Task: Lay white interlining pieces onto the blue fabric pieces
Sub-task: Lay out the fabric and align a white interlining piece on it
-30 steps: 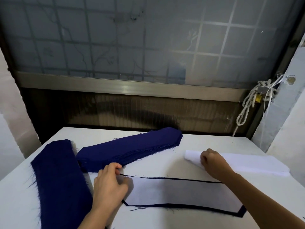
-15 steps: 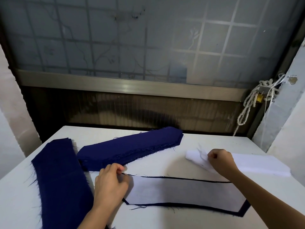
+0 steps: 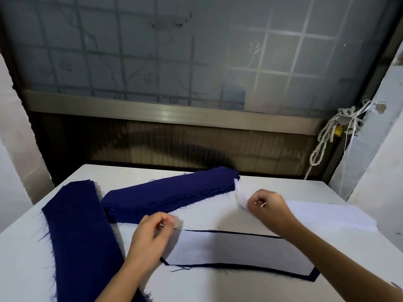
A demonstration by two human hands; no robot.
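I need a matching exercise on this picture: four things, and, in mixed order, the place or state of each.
1. nearer dark blue fabric stack
2. flat white interlining sheet
3. pale twisted rope
4. crumpled white interlining piece

A. hangs by the right wall
B. pinched by the right hand
C. on the white table's left side
D. covers a blue fabric piece

Pairs: 1-C, 2-D, 3-A, 4-B

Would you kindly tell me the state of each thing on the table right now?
right hand: pinches an interlining piece, its end raised.
left hand: fingers curled, grip unclear.
covered blue piece: flat, interlining laid on it.
left blue stack: flat, uncovered.
middle blue stack: flat, uncovered.
interlining stack: flat.
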